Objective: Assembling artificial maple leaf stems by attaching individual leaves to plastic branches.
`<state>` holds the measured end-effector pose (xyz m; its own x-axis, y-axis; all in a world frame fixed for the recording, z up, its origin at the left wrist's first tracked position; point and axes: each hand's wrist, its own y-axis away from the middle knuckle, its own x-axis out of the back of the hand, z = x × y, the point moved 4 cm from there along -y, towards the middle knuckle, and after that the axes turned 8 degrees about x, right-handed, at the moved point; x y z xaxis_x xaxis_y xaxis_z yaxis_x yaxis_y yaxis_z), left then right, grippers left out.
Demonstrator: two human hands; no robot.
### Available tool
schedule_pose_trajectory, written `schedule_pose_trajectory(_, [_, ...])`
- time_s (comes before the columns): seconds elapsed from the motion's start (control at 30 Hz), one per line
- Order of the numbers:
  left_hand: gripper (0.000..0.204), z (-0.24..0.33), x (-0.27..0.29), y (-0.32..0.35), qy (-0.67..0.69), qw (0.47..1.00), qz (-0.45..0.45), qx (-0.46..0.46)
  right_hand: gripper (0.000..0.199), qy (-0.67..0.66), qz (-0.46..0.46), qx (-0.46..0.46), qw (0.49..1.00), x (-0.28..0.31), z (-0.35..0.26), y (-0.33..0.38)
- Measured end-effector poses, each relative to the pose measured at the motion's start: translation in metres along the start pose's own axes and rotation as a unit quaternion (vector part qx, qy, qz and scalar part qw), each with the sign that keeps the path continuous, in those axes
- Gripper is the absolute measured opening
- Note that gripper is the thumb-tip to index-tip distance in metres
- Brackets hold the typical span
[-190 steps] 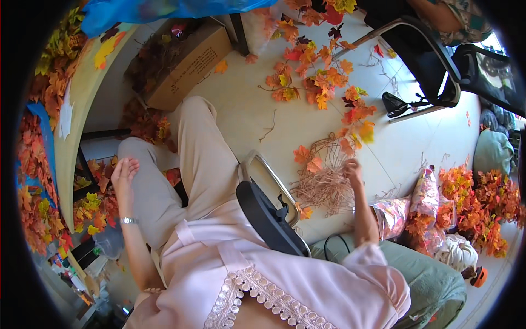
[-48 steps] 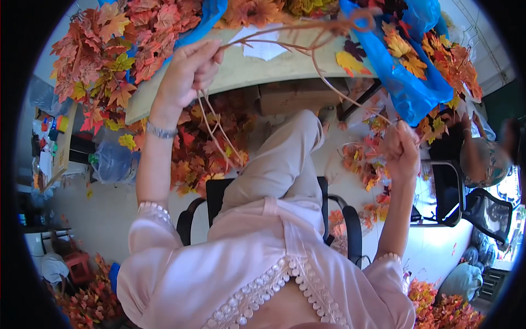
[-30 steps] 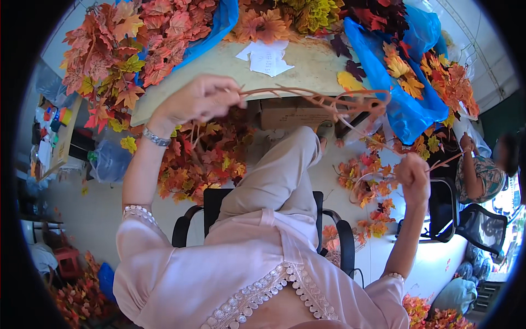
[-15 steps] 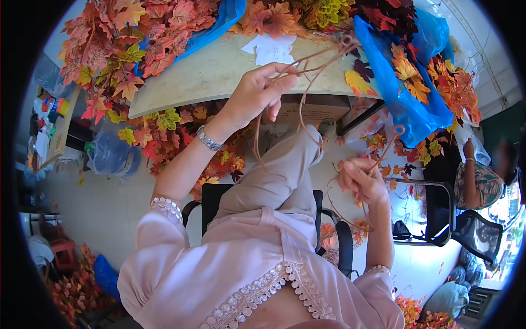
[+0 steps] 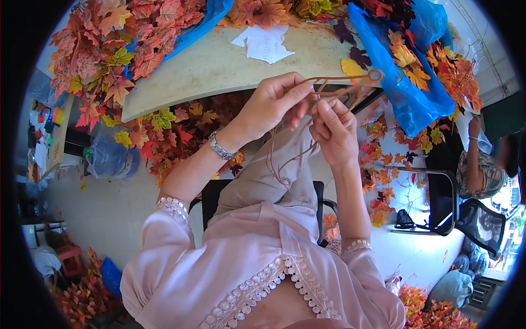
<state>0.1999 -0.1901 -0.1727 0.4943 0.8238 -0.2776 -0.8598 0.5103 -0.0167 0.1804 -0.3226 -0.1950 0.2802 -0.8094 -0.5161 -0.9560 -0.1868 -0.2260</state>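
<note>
Spreading across the top of the view, the worktable (image 5: 219, 66) is taken as the landmark, and everything else is placed against it. Heaps of orange and red artificial leaves (image 5: 109, 49) are piled on its left end, a blue plastic sheet (image 5: 405, 88) is draped over its right end, and a scrap of white paper (image 5: 263, 44) lies near its middle. More loose leaves (image 5: 170, 131) are scattered on the floor below its front edge.

Just in front of that edge, the two hands have been brought together. Half a second ago they were held well apart, the right one low by the knee; now the right hand (image 5: 334, 131) has been raised until it nearly touches the left hand (image 5: 271, 104). The left hand is closed, thumb and fingers pinching a bundle of thin brown stems (image 5: 329, 90), whose looped tip (image 5: 375, 74) reaches out over the table's near edge. The right hand is curled around the same bundle a little lower, and loose strands (image 5: 285, 159) are left dangling down towards the lap.

By the look of it, the long stems have been gathered into one tight bunch, so finer finger work on them can now be done close up.
</note>
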Motion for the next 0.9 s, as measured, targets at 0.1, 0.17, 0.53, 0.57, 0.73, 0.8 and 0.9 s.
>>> schedule_pose_trajectory(0.1, [0.02,0.008,-0.001,0.005,-0.072,0.997,-0.006,-0.02,0.018,0.001,0.005,0.013,1.0,0.001,-0.005,-0.002])
schedule_pose_trajectory(0.17, [0.022,0.013,0.001,0.007,-0.161,0.984,-0.056,-0.046,0.019,0.066,-0.032,0.009,0.997,-0.002,-0.01,-0.001])
schedule_pose_trajectory(0.53, [0.029,0.019,-0.014,0.007,-0.091,0.981,-0.14,-0.101,0.026,-0.106,-0.117,-0.091,0.983,-0.02,-0.004,0.007])
schedule_pose_trajectory(0.57, [0.029,0.018,-0.015,0.008,-0.09,0.981,-0.14,-0.101,0.026,-0.105,-0.117,-0.092,0.983,-0.021,-0.004,0.007])
schedule_pose_trajectory(0.73, [0.043,0.014,-0.006,0.001,0.221,0.95,-0.185,-0.121,0.027,-0.303,-0.131,0.023,0.943,-0.016,-0.019,0.008])
schedule_pose_trajectory(0.8, [0.043,0.029,-0.001,0.008,0.208,0.945,-0.206,-0.146,0.026,-0.342,-0.167,0.078,0.921,-0.01,-0.043,0.007])
schedule_pose_trajectory(0.9, [0.043,0.028,0.0,0.01,0.023,0.981,-0.124,-0.148,0.029,-0.136,-0.103,0.095,0.981,-0.009,-0.041,0.005])
